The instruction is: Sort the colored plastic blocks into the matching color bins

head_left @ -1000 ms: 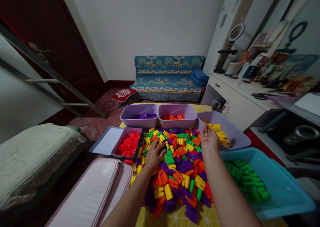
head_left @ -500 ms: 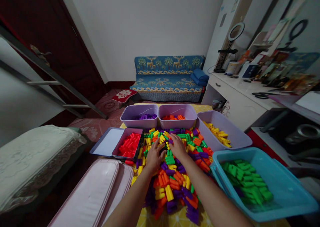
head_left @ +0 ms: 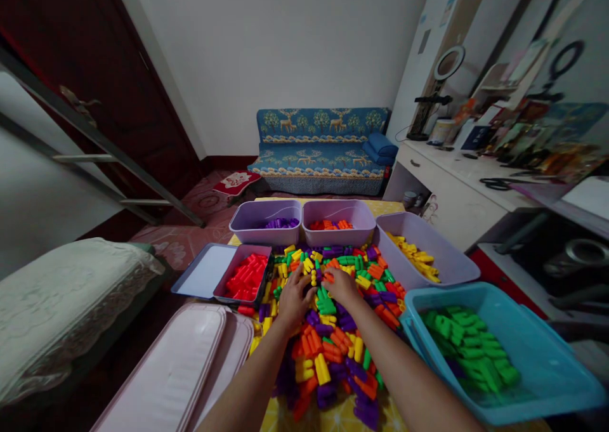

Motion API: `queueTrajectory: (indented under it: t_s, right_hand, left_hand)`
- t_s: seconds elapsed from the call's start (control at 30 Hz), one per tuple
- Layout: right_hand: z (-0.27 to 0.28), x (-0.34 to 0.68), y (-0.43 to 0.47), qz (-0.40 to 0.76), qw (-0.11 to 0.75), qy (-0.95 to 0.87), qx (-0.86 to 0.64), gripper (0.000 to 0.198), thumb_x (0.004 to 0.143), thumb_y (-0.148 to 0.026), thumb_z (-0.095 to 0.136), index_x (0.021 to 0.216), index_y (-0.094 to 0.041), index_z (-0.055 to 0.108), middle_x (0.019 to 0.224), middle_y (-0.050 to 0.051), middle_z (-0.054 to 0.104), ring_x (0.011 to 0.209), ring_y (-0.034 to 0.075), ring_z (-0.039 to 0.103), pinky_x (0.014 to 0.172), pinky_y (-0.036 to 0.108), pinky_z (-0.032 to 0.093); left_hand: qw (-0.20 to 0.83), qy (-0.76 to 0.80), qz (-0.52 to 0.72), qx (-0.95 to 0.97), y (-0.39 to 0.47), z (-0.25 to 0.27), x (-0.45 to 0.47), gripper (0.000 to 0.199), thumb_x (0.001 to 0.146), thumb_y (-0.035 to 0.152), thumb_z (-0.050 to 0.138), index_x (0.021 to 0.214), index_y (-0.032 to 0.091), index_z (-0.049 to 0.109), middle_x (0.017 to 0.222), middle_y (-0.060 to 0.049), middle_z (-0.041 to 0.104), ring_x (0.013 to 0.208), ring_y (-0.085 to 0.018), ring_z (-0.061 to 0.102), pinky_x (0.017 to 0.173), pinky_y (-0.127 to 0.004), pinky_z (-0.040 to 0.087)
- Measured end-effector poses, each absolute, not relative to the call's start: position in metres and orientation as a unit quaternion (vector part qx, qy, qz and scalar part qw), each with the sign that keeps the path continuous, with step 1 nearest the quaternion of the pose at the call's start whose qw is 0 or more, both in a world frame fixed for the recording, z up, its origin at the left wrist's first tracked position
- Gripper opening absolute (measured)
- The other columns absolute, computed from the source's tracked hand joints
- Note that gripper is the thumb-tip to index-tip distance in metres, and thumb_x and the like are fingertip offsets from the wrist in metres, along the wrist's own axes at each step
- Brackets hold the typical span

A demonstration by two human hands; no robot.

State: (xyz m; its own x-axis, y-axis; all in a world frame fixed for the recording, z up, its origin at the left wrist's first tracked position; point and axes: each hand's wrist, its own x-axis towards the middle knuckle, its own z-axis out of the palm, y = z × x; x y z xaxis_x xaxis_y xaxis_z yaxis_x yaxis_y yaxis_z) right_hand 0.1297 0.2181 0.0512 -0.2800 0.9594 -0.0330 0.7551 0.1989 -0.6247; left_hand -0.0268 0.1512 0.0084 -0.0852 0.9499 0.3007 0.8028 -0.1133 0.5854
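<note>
A heap of bullet-shaped plastic building blocks (head_left: 328, 340) in yellow, orange, green and purple covers the middle of the table. My left hand (head_left: 294, 300) rests over the left of the heap, fingers apart and slightly bent, beside some yellow blocks (head_left: 309, 265). Just to its right, my right hand (head_left: 341, 286) is closed, with an orange block (head_left: 328, 277) showing at its fingertips. Green blocks (head_left: 325, 302) lie between the two hands. The undersides of both hands are hidden.
Around the heap stand a lilac bin of purple blocks (head_left: 265, 235), one of orange (head_left: 339, 236), one of yellow (head_left: 447, 261), a blue tub of green (head_left: 547, 349) and a box of red (head_left: 242, 252). Pink lids (head_left: 176, 362) lie front left; a sofa (head_left: 323, 156) stands beyond.
My right hand has drawn its fingers in, and an orange block now shows at their tips. The green blocks between the hands have shifted. The left hand has barely moved.
</note>
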Motion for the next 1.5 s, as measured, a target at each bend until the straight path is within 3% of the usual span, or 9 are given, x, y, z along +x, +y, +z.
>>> queueTrajectory:
  t_s: [0.17, 0.3, 0.43, 0.6, 0.73, 0.97, 1.13, 1.37, 1.5]
  right_hand:
    - [0.047, 0.136, 0.221, 0.343, 0.282, -0.688, -0.574, 0.028, 0.073, -0.036, 0.069, 0.097, -0.022, 0.069, 0.094, 0.004, 0.073, 0.089, 0.020, 0.067, 0.078, 0.031, 0.051]
    - [0.056, 0.134, 0.229, 0.537, 0.446, -0.486, -0.525, 0.036, 0.054, -0.045, 0.081, 0.075, -0.019, 0.068, 0.068, 0.001, 0.069, 0.065, 0.018, 0.064, 0.058, 0.027, 0.049]
    - [0.072, 0.132, 0.242, 0.609, 0.476, -0.407, -0.487, 0.035, 0.058, -0.048, 0.080, 0.068, -0.019, 0.063, 0.049, -0.005, 0.056, 0.044, 0.012, 0.052, 0.042, 0.023, 0.042]
    - [0.098, 0.127, 0.268, 0.655, 0.551, -0.316, -0.410, 0.020, 0.066, -0.024, 0.078, 0.075, -0.020, 0.061, 0.064, -0.003, 0.065, 0.060, 0.012, 0.064, 0.059, 0.024, 0.056]
    - [0.109, 0.121, 0.279, 0.665, 0.592, -0.265, -0.370, 0.020, 0.067, -0.008, 0.072, 0.076, -0.020, 0.059, 0.072, -0.003, 0.067, 0.074, 0.011, 0.069, 0.074, 0.024, 0.058]
    - [0.104, 0.121, 0.280, 0.678, 0.595, -0.234, -0.362, 0.027, 0.068, -0.004, 0.070, 0.069, -0.021, 0.049, 0.069, -0.004, 0.065, 0.081, 0.013, 0.071, 0.080, 0.026, 0.057]
    - [0.103, 0.123, 0.282, 0.683, 0.582, -0.243, -0.369, 0.022, 0.071, -0.009, 0.068, 0.078, -0.022, 0.052, 0.081, -0.001, 0.070, 0.090, 0.013, 0.070, 0.086, 0.029, 0.055]
    - [0.099, 0.128, 0.274, 0.678, 0.539, -0.304, -0.396, 0.022, 0.073, -0.026, 0.065, 0.095, -0.026, 0.060, 0.107, 0.004, 0.072, 0.103, 0.019, 0.068, 0.083, 0.035, 0.055]
    - [0.082, 0.141, 0.255, 0.563, 0.502, -0.435, -0.493, 0.035, 0.068, -0.041, 0.067, 0.097, -0.022, 0.064, 0.102, 0.008, 0.073, 0.095, 0.024, 0.069, 0.080, 0.038, 0.054]
  left_hand:
    - [0.110, 0.662, 0.323, 0.668, 0.150, 0.010, -0.026, 0.024, 0.089, 0.032, 0.058, 0.109, 0.022, 0.067, 0.150, -0.010, 0.043, 0.133, -0.028, 0.047, 0.109, -0.046, 0.043]
    - [0.109, 0.664, 0.323, 0.666, 0.151, 0.008, -0.026, 0.029, 0.089, 0.032, 0.058, 0.116, 0.024, 0.065, 0.150, -0.009, 0.042, 0.134, -0.028, 0.046, 0.110, -0.045, 0.042]
    - [0.108, 0.663, 0.325, 0.665, 0.151, 0.005, -0.027, 0.030, 0.088, 0.032, 0.059, 0.116, 0.025, 0.066, 0.149, -0.008, 0.044, 0.133, -0.028, 0.047, 0.109, -0.045, 0.043]
    - [0.109, 0.663, 0.327, 0.665, 0.150, 0.008, -0.026, 0.030, 0.088, 0.032, 0.058, 0.117, 0.025, 0.065, 0.150, -0.008, 0.044, 0.134, -0.028, 0.046, 0.109, -0.045, 0.042]
    - [0.113, 0.663, 0.321, 0.667, 0.150, 0.009, -0.026, 0.031, 0.088, 0.030, 0.058, 0.118, 0.024, 0.065, 0.151, -0.009, 0.042, 0.134, -0.027, 0.046, 0.110, -0.044, 0.041]
    - [0.115, 0.664, 0.320, 0.666, 0.151, 0.007, -0.027, 0.033, 0.089, 0.032, 0.057, 0.120, 0.023, 0.064, 0.152, -0.010, 0.041, 0.135, -0.028, 0.045, 0.110, -0.045, 0.041]
    - [0.117, 0.665, 0.315, 0.667, 0.150, 0.008, -0.027, 0.033, 0.089, 0.033, 0.057, 0.120, 0.024, 0.064, 0.151, -0.009, 0.042, 0.135, -0.028, 0.044, 0.110, -0.045, 0.041]
    - [0.117, 0.664, 0.318, 0.667, 0.151, 0.007, -0.027, 0.032, 0.089, 0.032, 0.057, 0.119, 0.024, 0.064, 0.152, -0.009, 0.041, 0.135, -0.028, 0.044, 0.110, -0.046, 0.041]
    - [0.114, 0.664, 0.323, 0.665, 0.150, 0.007, -0.027, 0.032, 0.089, 0.033, 0.057, 0.119, 0.024, 0.064, 0.151, -0.009, 0.041, 0.135, -0.028, 0.045, 0.109, -0.046, 0.042]
